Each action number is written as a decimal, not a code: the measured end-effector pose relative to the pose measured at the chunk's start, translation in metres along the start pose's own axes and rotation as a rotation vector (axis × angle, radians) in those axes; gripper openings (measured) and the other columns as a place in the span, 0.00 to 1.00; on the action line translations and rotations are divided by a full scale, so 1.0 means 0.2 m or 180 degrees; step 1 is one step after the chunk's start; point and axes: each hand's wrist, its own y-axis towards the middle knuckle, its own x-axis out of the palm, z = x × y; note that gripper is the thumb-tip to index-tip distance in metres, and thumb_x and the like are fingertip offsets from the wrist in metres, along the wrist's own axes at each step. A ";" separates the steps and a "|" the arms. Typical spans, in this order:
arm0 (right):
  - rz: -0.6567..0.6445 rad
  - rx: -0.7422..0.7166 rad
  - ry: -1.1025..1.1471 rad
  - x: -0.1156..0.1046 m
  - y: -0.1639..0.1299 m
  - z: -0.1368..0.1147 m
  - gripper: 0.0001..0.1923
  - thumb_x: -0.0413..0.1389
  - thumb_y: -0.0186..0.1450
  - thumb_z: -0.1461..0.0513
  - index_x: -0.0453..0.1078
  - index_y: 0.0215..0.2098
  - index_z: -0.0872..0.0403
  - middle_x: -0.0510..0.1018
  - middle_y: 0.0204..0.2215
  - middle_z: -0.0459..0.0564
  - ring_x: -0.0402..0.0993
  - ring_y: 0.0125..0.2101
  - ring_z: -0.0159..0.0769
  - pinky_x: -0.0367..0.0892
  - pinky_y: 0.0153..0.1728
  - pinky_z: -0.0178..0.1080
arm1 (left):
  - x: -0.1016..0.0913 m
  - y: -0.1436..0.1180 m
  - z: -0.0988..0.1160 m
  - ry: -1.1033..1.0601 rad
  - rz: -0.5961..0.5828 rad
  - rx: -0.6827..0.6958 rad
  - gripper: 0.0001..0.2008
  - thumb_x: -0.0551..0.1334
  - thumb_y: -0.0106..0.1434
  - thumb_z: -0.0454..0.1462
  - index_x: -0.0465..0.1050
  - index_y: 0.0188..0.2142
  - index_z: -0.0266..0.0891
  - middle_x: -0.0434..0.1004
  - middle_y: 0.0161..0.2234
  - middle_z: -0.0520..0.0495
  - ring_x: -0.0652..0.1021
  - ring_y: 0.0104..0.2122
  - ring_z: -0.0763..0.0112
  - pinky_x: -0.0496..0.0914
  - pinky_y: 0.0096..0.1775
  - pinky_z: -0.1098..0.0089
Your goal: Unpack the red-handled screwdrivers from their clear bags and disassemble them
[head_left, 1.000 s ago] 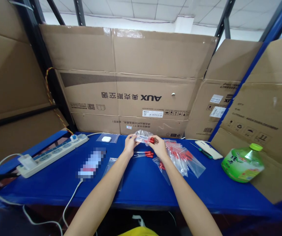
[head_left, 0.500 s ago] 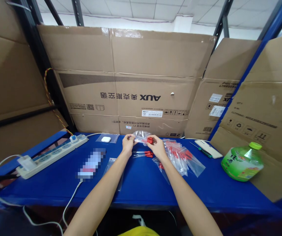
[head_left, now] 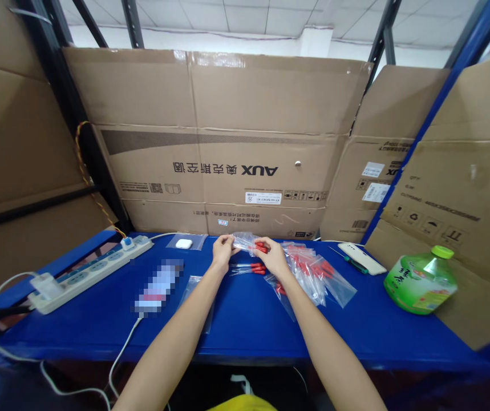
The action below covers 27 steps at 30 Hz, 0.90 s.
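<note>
Between my two hands is a clear plastic bag (head_left: 243,241) with thin red-handled tools, which look like small screwdrivers, at its right end. My left hand (head_left: 223,251) pinches the bag's left end. My right hand (head_left: 272,255) has its fingers closed on the right end, by the red handles (head_left: 261,247). Just below, more red-handled screwdrivers (head_left: 251,268) lie loose on the blue table (head_left: 245,325). A pile of filled clear bags (head_left: 313,271) spreads to the right of my right hand. Flat clear bags (head_left: 208,319) lie partly under my left forearm.
At left are a white power strip (head_left: 94,274) and a blurred-out phone-like object (head_left: 159,287) on a cable. A white case (head_left: 183,244) sits on a bag at the back. A green-handled screwdriver (head_left: 356,264), a pale slab (head_left: 367,260) and a green bottle (head_left: 420,282) stand right. Cardboard (head_left: 223,103) walls the back.
The bag between my hands has flattened and dropped slightly, where it bulged upward before. Both hands hold nearly the same place.
</note>
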 end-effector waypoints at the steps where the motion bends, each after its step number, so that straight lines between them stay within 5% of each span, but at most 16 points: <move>1: -0.0011 -0.0003 0.0005 0.00 0.00 -0.01 0.15 0.62 0.56 0.61 0.76 0.42 0.52 0.83 0.39 0.49 0.79 0.39 0.39 0.73 0.44 0.41 | 0.00 0.00 0.00 0.0005 0.0046 0.0012 0.03 0.65 0.61 0.32 0.73 0.32 0.35 0.74 0.30 0.48 0.75 0.27 0.75 0.80 0.33 0.66; 12: 0.0037 -0.0028 -0.0083 0.00 0.00 -0.07 0.13 0.63 0.58 0.59 0.77 0.42 0.50 0.83 0.40 0.48 0.79 0.41 0.40 0.72 0.49 0.43 | -0.01 0.01 0.01 0.0017 0.0233 0.0411 0.10 0.70 0.58 0.39 0.74 0.34 0.35 0.74 0.30 0.49 0.74 0.26 0.76 0.76 0.31 0.73; 14: 0.0107 0.0076 0.0267 0.01 0.00 -0.05 0.14 0.64 0.56 0.58 0.77 0.41 0.51 0.83 0.40 0.49 0.79 0.41 0.40 0.73 0.47 0.43 | 0.00 -0.01 0.03 -0.0221 -0.0058 0.0494 0.14 0.70 0.59 0.44 0.74 0.36 0.37 0.76 0.33 0.48 0.75 0.28 0.76 0.76 0.34 0.72; 17: 0.0322 0.0304 0.0837 0.01 0.01 -0.03 0.18 0.66 0.53 0.56 0.76 0.41 0.53 0.82 0.39 0.51 0.79 0.40 0.41 0.76 0.43 0.43 | 0.03 -0.05 0.02 -0.0620 -0.0835 0.0068 0.20 0.69 0.60 0.51 0.72 0.40 0.38 0.78 0.38 0.44 0.79 0.34 0.71 0.77 0.42 0.66; 21: 0.0512 0.0520 0.1275 -0.01 0.01 -0.03 0.22 0.68 0.51 0.54 0.75 0.42 0.54 0.82 0.38 0.51 0.79 0.39 0.41 0.77 0.42 0.44 | 0.06 -0.11 -0.02 -0.0117 -0.1729 -0.0355 0.21 0.74 0.54 0.46 0.75 0.40 0.35 0.80 0.40 0.39 0.81 0.37 0.66 0.76 0.46 0.64; 27: 0.0522 0.0674 0.1528 -0.01 0.01 -0.03 0.24 0.71 0.48 0.53 0.75 0.40 0.54 0.81 0.36 0.50 0.79 0.38 0.41 0.77 0.44 0.46 | 0.06 -0.11 -0.04 0.0472 -0.1714 0.0217 0.12 0.73 0.56 0.41 0.78 0.32 0.33 0.79 0.30 0.45 0.80 0.32 0.71 0.74 0.38 0.72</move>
